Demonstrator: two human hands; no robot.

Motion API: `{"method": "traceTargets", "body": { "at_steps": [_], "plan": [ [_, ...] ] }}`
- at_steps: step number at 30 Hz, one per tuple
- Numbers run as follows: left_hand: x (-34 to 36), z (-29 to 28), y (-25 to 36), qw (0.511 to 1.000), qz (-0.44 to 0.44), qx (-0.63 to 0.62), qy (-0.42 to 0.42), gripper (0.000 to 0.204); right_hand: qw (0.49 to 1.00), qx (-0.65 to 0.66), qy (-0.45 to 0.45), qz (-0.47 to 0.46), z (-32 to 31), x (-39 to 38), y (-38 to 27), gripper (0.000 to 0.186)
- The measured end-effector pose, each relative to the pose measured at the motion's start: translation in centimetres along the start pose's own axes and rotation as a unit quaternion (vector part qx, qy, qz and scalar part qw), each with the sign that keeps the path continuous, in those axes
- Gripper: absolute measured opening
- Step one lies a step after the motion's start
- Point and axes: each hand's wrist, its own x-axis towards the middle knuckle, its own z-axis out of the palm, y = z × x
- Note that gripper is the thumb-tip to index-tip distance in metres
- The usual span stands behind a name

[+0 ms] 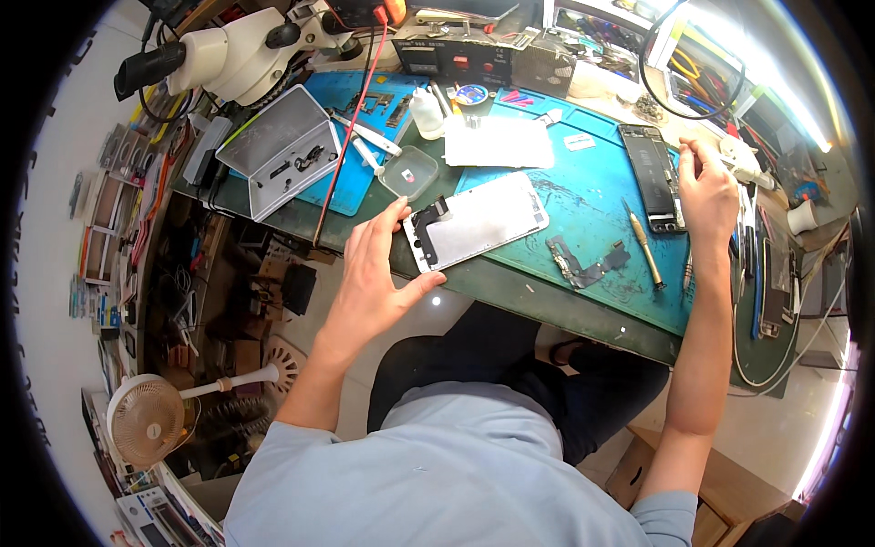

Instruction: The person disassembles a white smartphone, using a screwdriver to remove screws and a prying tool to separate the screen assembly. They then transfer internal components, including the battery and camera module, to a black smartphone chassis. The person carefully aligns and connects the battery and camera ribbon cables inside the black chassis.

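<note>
My left hand (369,287) grips the end of a white phone screen assembly (483,223) with a black flex cable at that end, tilted over the mat's front edge. My right hand (709,191) is at the right side of an opened black phone body (649,173), fingers drawn together; what they hold, if anything, I cannot make out. A gold-handled screwdriver (645,246) lies left of that wrist, and a dark flex part with a metal plate (588,264) lies on the blue mat (510,284) between my hands.
At the back left are a microscope (214,55), an open parts case (273,164), a white bottle (426,114) and a small clear box (408,171). A white sheet (499,141) lies behind the screen. Tools and cables (761,283) crowd the right edge; a fan (144,415) stands lower left.
</note>
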Motion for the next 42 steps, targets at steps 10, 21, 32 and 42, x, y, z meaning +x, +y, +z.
{"method": "traceTargets", "body": {
  "at_steps": [10,21,32,42],
  "plan": [
    [0.5,-0.2,1.0,1.000,-0.019,-0.001,-0.010,0.087,0.999,-0.003,0.021,-0.031,0.6,-0.1,0.6,0.022],
    [0.4,-0.4,1.1,0.999,-0.041,-0.007,-0.013,0.091,1.000,0.010,0.017,-0.022,0.2,-0.1,0.1,0.021],
    [0.0,-0.4,0.4,1.000,-0.009,0.015,-0.016,0.090,1.000,0.008,0.006,-0.016,0.2,0.1,0.2,0.022],
    [-3.4,-1.4,-2.0,0.986,0.078,-0.067,0.131,0.031,1.000,-0.007,0.009,0.014,-0.3,0.4,0.4,0.025]
  ]
}}
